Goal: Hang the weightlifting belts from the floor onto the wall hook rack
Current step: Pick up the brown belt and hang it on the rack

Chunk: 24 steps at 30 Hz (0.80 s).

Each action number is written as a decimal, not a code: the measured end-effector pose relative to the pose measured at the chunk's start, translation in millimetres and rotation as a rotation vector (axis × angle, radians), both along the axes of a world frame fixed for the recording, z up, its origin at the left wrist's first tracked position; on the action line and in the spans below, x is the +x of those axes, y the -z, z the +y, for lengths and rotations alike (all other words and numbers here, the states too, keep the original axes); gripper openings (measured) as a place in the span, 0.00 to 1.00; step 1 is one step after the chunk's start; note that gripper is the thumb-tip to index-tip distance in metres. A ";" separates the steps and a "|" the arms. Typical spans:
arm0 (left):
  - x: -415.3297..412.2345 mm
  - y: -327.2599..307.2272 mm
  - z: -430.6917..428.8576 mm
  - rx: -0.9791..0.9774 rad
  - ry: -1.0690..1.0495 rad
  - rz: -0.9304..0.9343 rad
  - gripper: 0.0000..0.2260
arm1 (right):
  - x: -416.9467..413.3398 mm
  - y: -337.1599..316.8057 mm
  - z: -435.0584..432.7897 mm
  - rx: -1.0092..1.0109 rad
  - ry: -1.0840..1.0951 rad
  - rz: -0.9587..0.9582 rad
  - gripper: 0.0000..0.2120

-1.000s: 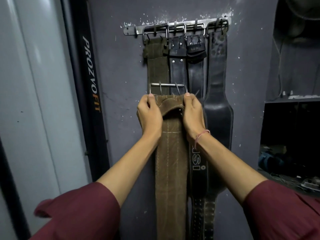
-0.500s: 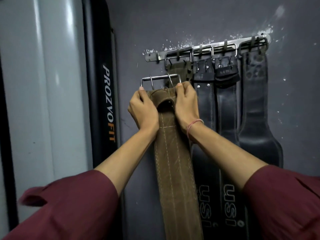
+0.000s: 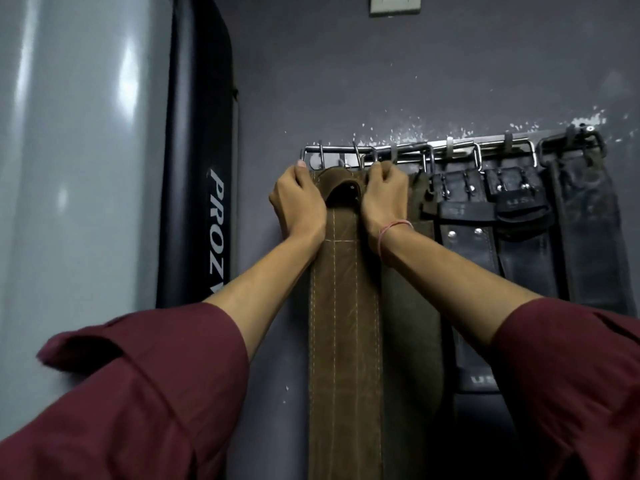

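Observation:
A brown suede weightlifting belt (image 3: 344, 323) with pale stitching hangs down the wall in front of me. My left hand (image 3: 299, 200) and my right hand (image 3: 384, 197) grip its folded top on either side, just under its metal buckle (image 3: 337, 155). The buckle is level with the left end of the metal wall hook rack (image 3: 450, 150); whether it sits on a hook I cannot tell. An olive belt (image 3: 412, 306) hangs right of it, then two black belts (image 3: 467, 244) and a worn dark belt (image 3: 588, 237).
A tall black padded post (image 3: 197, 150) printed with PROZV stands left of the rack, beside a glossy grey panel (image 3: 79, 168). A switch plate (image 3: 394, 3) is on the grey wall high above.
Both hands have raised the brown belt up and left, bringing its buckle from below the rack to the height of the rack's left end. My view has tilted upward.

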<state>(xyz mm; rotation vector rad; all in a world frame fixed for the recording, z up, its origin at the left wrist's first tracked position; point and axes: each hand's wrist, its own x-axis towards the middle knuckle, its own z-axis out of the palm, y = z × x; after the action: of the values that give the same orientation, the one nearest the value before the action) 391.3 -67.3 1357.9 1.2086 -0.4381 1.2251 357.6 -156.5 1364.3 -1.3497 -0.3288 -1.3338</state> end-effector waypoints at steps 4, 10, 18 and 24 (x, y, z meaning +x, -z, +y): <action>22.1 -19.2 -5.0 0.041 0.012 0.044 0.23 | 19.8 -16.2 -4.8 0.035 0.098 -0.010 0.21; 40.3 -34.6 -13.7 0.019 0.054 0.140 0.24 | 29.3 -29.8 -13.6 0.043 0.297 0.038 0.20; 42.4 -12.1 -19.1 0.000 0.034 0.173 0.23 | 28.9 -6.6 -10.9 -0.055 0.404 0.084 0.16; 31.4 6.4 -28.3 0.021 -0.079 0.102 0.22 | 13.7 22.7 -10.5 -0.042 0.259 -0.072 0.18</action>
<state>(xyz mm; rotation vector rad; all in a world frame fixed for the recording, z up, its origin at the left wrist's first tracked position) 422.8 -95.5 1351.5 1.3108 -0.3317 1.2224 371.3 -166.9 1341.6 -1.4173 -0.2365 -1.6006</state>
